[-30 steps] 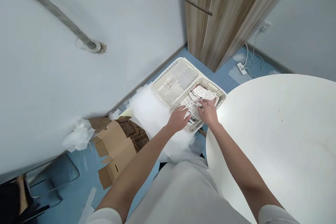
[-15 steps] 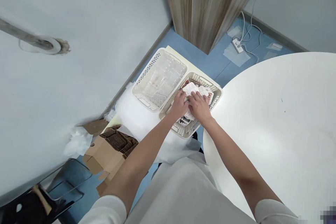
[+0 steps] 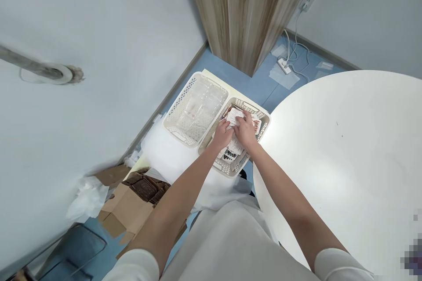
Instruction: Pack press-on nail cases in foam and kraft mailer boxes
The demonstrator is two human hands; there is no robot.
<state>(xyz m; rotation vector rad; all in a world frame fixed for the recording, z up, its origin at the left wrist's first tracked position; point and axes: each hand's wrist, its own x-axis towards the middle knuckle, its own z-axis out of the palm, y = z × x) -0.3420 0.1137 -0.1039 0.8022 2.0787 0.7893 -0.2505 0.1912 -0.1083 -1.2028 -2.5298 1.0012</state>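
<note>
My left hand point(image 3: 222, 136) and my right hand point(image 3: 245, 131) are over the right-hand plastic basket point(image 3: 267, 126). Between them is a white printed card point(image 3: 234, 115); the left fingers close on its near left edge, while the right fingers curl round its right side. More white cards lie loosely piled beneath, some bearing lines of text. One card point(image 3: 230, 155) below the hands shows a row of dark nail-shaped pieces, and another point(image 3: 256, 124) at the right has brownish ones. My palms hide part of the pile.
Clear plastic packaging point(image 3: 201, 103) fills the left-hand basket point(image 3: 167, 119). Both baskets stand on a stand covered in white sheeting point(image 3: 158, 147). An open cardboard box point(image 3: 127, 204) of brown pieces is at lower left. A round white table point(image 3: 329, 175) borders the right, with a power strip point(image 3: 284, 66) beyond.
My right fingers have shifted from lying across the cards to curling round the white card's side. The left fingers have drawn in at its edge. The camera view has shifted slightly.
</note>
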